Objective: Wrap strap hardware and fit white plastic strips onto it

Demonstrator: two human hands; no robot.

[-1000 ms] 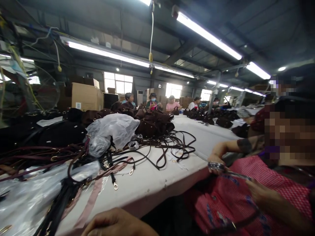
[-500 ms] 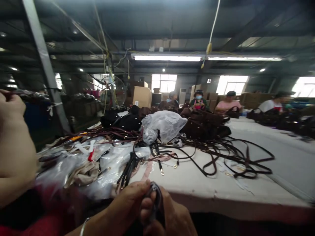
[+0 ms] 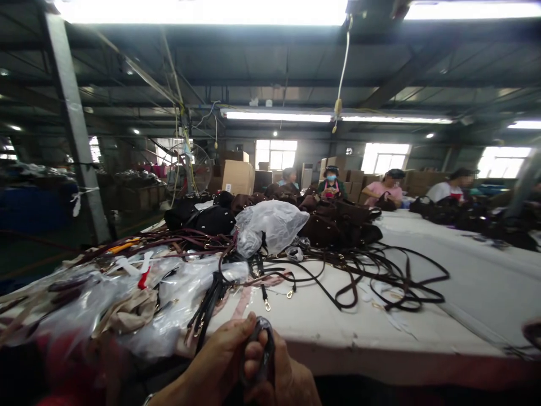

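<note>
Low in the middle of the head view, my left hand [image 3: 222, 352] pinches a dark curved strap wrapped in clear plastic [image 3: 267, 341], thumb and fingers closed on it. My right hand [image 3: 291, 375] closes around the same loop from the other side. Its lower end is hidden by my fingers. Just beyond the hands, thin black straps with metal clasps [image 3: 208, 307] lie in a bunch on the white table [image 3: 313, 321]. A gold snap hook [image 3: 267, 305] ends another dark strap near my fingertips.
Clear plastic bags [image 3: 181, 282] and beige cloth [image 3: 131, 313] cover the table's left side. Long brown straps [image 3: 406, 299] tangle at right. Dark bags [image 3: 329, 228] and a white plastic-wrapped bundle [image 3: 274, 223] are piled behind. Several people sit beyond; a metal post [image 3: 80, 129] stands left.
The view has tilted up and turned slightly right. Another person's arm at the left edge has gone out of view. Both my hands keep hold of the plastic-wrapped strap.
</note>
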